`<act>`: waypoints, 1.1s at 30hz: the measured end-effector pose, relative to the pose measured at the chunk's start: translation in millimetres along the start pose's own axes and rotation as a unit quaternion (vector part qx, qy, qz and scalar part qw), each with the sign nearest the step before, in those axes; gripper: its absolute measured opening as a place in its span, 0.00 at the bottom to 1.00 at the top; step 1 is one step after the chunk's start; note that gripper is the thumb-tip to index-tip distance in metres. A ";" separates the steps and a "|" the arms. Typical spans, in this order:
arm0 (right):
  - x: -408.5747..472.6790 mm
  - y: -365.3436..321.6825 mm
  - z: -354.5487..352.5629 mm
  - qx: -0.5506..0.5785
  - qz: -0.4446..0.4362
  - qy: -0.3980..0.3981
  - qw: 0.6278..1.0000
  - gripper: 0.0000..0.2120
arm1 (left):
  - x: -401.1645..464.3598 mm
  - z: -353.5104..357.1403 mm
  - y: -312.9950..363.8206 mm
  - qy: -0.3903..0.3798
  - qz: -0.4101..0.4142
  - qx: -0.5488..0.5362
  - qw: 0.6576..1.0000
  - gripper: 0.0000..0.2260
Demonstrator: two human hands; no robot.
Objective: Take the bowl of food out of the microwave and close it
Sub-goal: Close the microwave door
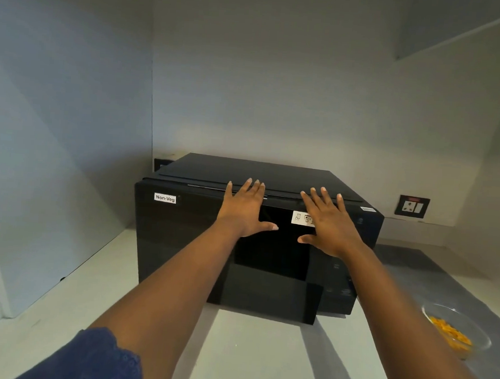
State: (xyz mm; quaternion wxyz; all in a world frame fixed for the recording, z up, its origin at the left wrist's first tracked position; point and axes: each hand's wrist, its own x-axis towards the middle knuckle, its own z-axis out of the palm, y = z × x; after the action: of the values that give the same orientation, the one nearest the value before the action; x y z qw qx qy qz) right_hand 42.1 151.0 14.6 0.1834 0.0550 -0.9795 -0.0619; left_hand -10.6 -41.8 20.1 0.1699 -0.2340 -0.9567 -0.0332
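A black microwave (180, 243) with a "Non-Veg" label stands on the counter, its door shut flush with the front. Flat against the upper part of that door lie my left hand (246, 208) and my right hand (329, 221), fingers spread, holding nothing. At the far right on the counter rests a clear glass bowl (467, 323) holding orange food, well apart from both hands.
The white counter (245, 360) stretches in front of the microwave. A wall socket (412, 206) is on the back wall to the right. A side wall closes the left, the back wall runs behind the microwave.
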 end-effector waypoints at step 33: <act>20.9 12.7 19.4 0.083 0.024 0.109 0.990 0.38 | 16.3 13.9 0.5 0.072 -0.017 0.003 0.997 0.37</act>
State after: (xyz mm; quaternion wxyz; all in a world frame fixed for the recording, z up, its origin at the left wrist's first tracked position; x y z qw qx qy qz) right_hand 14.6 162.8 5.8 0.2849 0.0530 -0.9566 0.0300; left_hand -28.3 -32.2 12.5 0.2381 -0.2146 -0.9459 -0.0495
